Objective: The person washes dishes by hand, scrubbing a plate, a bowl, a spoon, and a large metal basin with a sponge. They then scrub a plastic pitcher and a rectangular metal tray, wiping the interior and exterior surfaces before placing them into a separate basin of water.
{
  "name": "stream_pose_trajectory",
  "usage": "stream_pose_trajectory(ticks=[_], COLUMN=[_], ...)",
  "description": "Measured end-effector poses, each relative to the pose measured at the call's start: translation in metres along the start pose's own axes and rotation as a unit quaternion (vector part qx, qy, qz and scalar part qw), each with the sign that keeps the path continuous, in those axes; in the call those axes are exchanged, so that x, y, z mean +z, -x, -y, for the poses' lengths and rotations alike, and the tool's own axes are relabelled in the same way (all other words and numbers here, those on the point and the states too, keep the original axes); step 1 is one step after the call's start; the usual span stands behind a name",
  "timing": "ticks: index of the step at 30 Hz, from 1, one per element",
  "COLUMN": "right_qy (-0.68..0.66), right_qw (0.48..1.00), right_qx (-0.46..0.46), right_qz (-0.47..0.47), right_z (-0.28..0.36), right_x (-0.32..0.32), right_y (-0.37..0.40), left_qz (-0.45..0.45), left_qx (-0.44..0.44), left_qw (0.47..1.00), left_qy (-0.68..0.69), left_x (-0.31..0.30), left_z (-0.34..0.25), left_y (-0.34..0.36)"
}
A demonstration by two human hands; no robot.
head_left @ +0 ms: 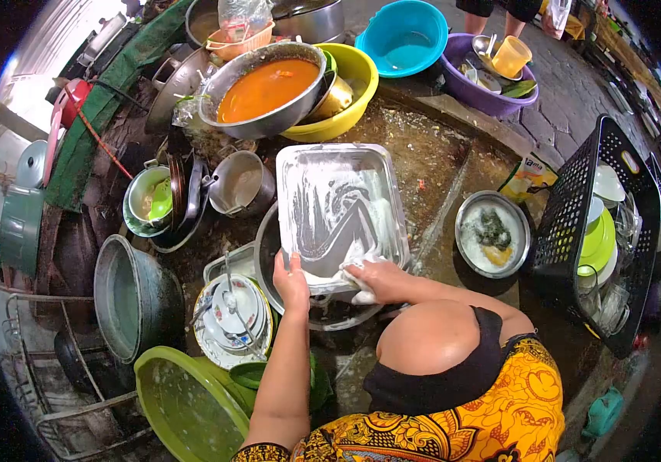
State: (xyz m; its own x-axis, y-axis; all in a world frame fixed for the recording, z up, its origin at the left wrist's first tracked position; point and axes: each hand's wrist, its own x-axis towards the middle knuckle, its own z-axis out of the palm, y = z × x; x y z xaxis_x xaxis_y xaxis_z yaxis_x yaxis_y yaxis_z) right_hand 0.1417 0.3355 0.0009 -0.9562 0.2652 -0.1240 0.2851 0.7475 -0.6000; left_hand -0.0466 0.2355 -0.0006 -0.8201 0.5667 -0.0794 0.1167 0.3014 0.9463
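A rectangular metal tray, streaked with white suds, is tilted over a round metal basin. My left hand grips its near left edge, thumb on the inner side. Near the tray's lower right corner, my right hand is closed on a white soapy cloth pressed to the inside. Left of the basin lies a stack of plates with spoons on it. To the right stands a metal bowl of foamy water with a dark scrubber in it.
A pot of orange liquid rests by a yellow basin at the back. Blue and purple tubs stand behind. A black crate of dishes is right, green basins front left. A person's legs show at top.
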Motion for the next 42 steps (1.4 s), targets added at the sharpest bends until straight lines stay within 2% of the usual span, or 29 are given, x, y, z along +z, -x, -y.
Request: stream_pose_trajectory(ticks=[3, 5, 7, 8, 9, 11, 12, 15, 17, 19, 20, 22, 23, 25, 26, 27, 29, 31, 33, 34, 35, 37, 38, 39, 41, 42], right_qy=[0.079, 0.088, 0.094, 0.098, 0.096, 0.058, 0.093, 0.101, 0.113, 0.043, 0.013, -0.026, -0.004, -0.048, -0.109, -0.112, -0.153, 0.006, 0.118, 0.12, 0.104, 0.112, 0.056, 0.018, 0.04, 0.049], right_qw=[0.996, 0.992, 0.992, 0.987, 0.984, 0.982, 0.971, 0.979, 0.979, 0.985, 0.966, 0.903, 0.866, 0.771, 0.781, 0.777, 0.784, 0.806, 0.832, 0.831, 0.825, 0.832, 0.839, 0.876, 0.831, 0.84], right_qx=[-0.019, -0.046, -0.013, -0.037, -0.024, -0.001, -0.029, -0.003, 0.006, -0.008, -0.042, -0.089, -0.116, -0.139, -0.113, -0.105, -0.147, -0.198, -0.224, -0.262, -0.263, -0.198, -0.149, -0.043, -0.049, -0.048], right_qz=[-0.045, -0.082, -0.084, -0.124, -0.15, -0.181, -0.218, -0.179, -0.167, -0.166, -0.255, -0.419, -0.486, -0.62, -0.605, -0.611, -0.584, -0.558, -0.494, -0.476, -0.488, -0.507, -0.52, -0.48, -0.552, -0.539], right_z=[-0.009, -0.01, -0.001, 0.0, 0.002, 0.005, 0.001, 0.013, 0.018, 0.013, 0.007, 0.001, -0.008, -0.012, -0.02, -0.012, -0.001, 0.03, 0.048, 0.056, 0.059, 0.049, 0.039, 0.042, 0.037, 0.047], right_x=[0.008, 0.003, -0.019, -0.029, -0.038, -0.058, -0.064, -0.096, -0.124, -0.15, -0.158, -0.171, -0.175, -0.169, -0.163, -0.161, -0.144, -0.144, -0.127, -0.127, -0.129, -0.138, -0.133, -0.139, -0.142, -0.136], right_y=[-0.003, -0.003, -0.001, 0.0, 0.0, 0.001, 0.001, 0.012, 0.021, 0.029, 0.03, 0.032, 0.03, 0.019, 0.011, 0.002, -0.022, -0.032, -0.041, -0.041, -0.046, -0.05, -0.061, -0.063, -0.076, -0.074], left_qz=[-0.022, -0.034, -0.014, 0.003, 0.001, 0.183, 0.171, 0.21, 0.199, 0.186, 0.184, 0.128, 0.126, 0.059, 0.034, 0.031, 0.006, 0.013, 0.015, 0.009, 0.01, 0.033, 0.018, 0.017, 0.008, -0.001], left_qx=[0.032, 0.107, 0.226, 0.301, 0.3, 0.411, 0.442, 0.437, 0.473, 0.488, 0.489, 0.479, 0.479, 0.419, 0.384, 0.384, 0.317, 0.301, 0.156, 0.162, 0.164, 0.069, 0.097, 0.093, 0.045, 0.036], left_qw=[0.998, 0.971, 0.947, 0.887, 0.887, 0.796, 0.783, 0.779, 0.762, 0.765, 0.763, 0.808, 0.808, 0.848, 0.876, 0.875, 0.925, 0.935, 0.988, 0.986, 0.986, 0.996, 0.995, 0.996, 0.998, 0.999], left_qy=[-0.056, -0.21, -0.225, -0.351, -0.351, -0.405, -0.403, -0.397, -0.395, -0.378, -0.38, -0.32, -0.32, -0.32, -0.29, -0.292, -0.21, -0.186, -0.012, 0.039, 0.039, -0.037, -0.006, -0.006, -0.038, -0.017], left_x=[0.001, -0.003, -0.005, -0.008, -0.01, -0.013, -0.008, -0.007, -0.008, -0.01, -0.01, -0.008, -0.007, -0.006, -0.003, -0.002, 0.0, 0.005, 0.011, 0.01, 0.005, -0.006, -0.003, 0.0, 0.002, 0.005], left_z=[0.0, -0.013, -0.022, -0.025, -0.039, -0.072, -0.089, -0.098, -0.102, -0.11, -0.114, -0.121, -0.127, -0.141, -0.151, -0.158, -0.167, -0.168, -0.154, -0.145, -0.143, -0.135, -0.125, -0.114, -0.098, -0.095], left_y=[-0.001, 0.003, 0.005, 0.006, 0.01, 0.02, 0.025, 0.02, 0.012, 0.008, 0.005, 0.001, 0.0, -0.002, 0.0, 0.0, 0.001, 0.008, 0.01, 0.011, 0.013, 0.019, 0.021, 0.022, 0.024, 0.026])
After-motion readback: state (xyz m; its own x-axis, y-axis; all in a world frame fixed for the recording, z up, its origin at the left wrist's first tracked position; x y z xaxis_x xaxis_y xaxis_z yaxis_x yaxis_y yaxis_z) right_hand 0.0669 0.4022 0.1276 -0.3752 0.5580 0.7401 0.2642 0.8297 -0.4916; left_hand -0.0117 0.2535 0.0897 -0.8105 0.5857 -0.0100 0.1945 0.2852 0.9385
